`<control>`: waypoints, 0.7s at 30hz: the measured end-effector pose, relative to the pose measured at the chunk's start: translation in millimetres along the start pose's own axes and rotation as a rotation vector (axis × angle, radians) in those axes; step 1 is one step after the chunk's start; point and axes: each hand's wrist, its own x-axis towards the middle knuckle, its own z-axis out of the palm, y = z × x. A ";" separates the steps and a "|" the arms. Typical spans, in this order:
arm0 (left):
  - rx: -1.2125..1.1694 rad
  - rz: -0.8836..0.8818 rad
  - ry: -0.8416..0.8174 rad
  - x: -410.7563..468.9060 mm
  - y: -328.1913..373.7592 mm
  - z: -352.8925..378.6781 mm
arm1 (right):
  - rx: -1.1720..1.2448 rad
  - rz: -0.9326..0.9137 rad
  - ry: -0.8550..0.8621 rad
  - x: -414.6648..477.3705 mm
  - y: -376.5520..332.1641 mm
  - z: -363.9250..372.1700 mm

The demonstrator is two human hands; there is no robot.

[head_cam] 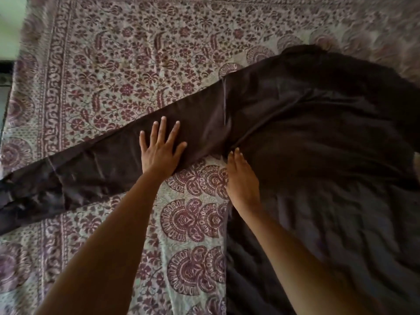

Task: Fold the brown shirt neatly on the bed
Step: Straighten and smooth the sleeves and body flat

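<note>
The brown shirt (pixel 318 133) lies spread flat on the bed (pixel 193 258), its body filling the right half of my view and its collar (pixel 302 50) at the far end, away from me. One long sleeve (pixel 97 164) runs out from the shoulder seam, slanting down to the left across the bedspread (pixel 113 64) until its cuff (pixel 20 198) reaches the left edge of the view. My left grip (pixel 161 148) is wide: palm down, all fingers straight and fanned, pressing flat on the middle of that sleeve, with the heel of the hand just at the sleeve's near edge. My right grip (pixel 242 178) rests where the sleeve meets the body, at the underarm; its fingers are straight and held together, pointing away from me, fingertips touching the crease of cloth there and the hand lying along the shirt's side edge. It holds nothing that I can see; the fingers are not curled round the fabric. The two grips are near each other but apart, with a wedge of bare bedspread between them. The cloth is pale with a maroon flower print and a patterned border. The near part of the shirt's body, beside my right forearm, is rumpled and blurred.
</note>
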 end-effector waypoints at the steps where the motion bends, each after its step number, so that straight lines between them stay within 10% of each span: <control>1: 0.002 -0.006 0.005 -0.5 0.7 -0.4 | -0.013 -0.018 0.024 -5.3 6.7 1.4; 11: -0.202 -0.216 0.199 12.6 40.7 -9.9 | 0.124 -0.297 0.397 13.6 39.2 -24.6; 21: -0.255 -0.223 0.271 100.0 81.6 -25.6 | 0.099 -0.220 0.235 165.2 55.5 -55.6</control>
